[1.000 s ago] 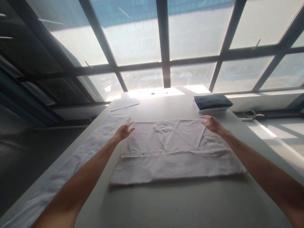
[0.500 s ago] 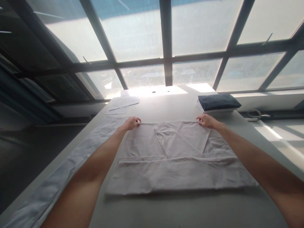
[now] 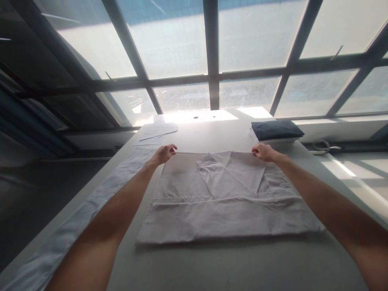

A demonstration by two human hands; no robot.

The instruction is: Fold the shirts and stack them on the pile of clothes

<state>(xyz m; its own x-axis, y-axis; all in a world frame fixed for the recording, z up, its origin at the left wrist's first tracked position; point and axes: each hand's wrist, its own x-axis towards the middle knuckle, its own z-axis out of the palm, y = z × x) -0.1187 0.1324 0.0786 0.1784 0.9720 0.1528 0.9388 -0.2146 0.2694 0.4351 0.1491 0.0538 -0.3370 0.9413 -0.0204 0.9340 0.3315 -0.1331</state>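
Observation:
A light grey shirt [image 3: 230, 218], partly folded, lies flat across the table in front of me. Its near part is turned up into a wide band, and a button shows near the band's left side. My left hand [image 3: 165, 153] pinches the far left corner of the cloth. At the far right, my right hand [image 3: 263, 152] grips the same far edge with fingers closed. That edge runs taut between the two hands. Creases cross the middle of the fabric.
Pale bluish cloth [image 3: 103, 194] lies along the table's left side under my left arm. Paper sheets [image 3: 156, 131] rest at the back left. A dark blue folded cloth [image 3: 276, 130] tops a stack at the back right. Windows rise behind the white table [image 3: 206, 131].
Both hands, still holding the far edge, have risen slightly in view, the left one also going a little left. The shirt's near edge has shifted slightly away from me.

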